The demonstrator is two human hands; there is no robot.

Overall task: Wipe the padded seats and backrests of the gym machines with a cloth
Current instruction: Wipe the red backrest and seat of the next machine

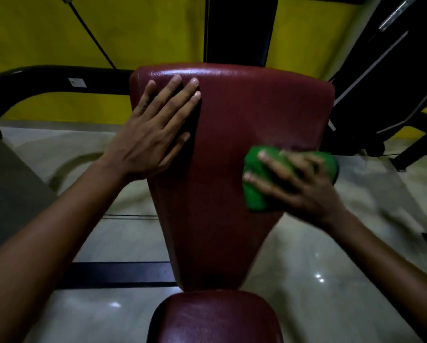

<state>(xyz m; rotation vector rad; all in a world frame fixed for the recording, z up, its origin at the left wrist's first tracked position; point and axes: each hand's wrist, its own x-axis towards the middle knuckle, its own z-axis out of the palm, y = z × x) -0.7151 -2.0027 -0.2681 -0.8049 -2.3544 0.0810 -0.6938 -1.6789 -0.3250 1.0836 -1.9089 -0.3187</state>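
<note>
Nearest us, the padded seat sits below the backrest. On the backrest's right edge, our right hand presses the green cloth, fingers spread and slightly curled over it. We judge the cloth soft, light and bunchable; hold it under the palm. Farther up, our left hand lies flat, fingers straight, bracing the pad.

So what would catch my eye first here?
Probably the bright green cloth, pressed by the right hand against the right edge of the dark red backrest in the middle. Next, the left hand lying flat on the backrest's upper left, and the yellow wall behind.
</note>
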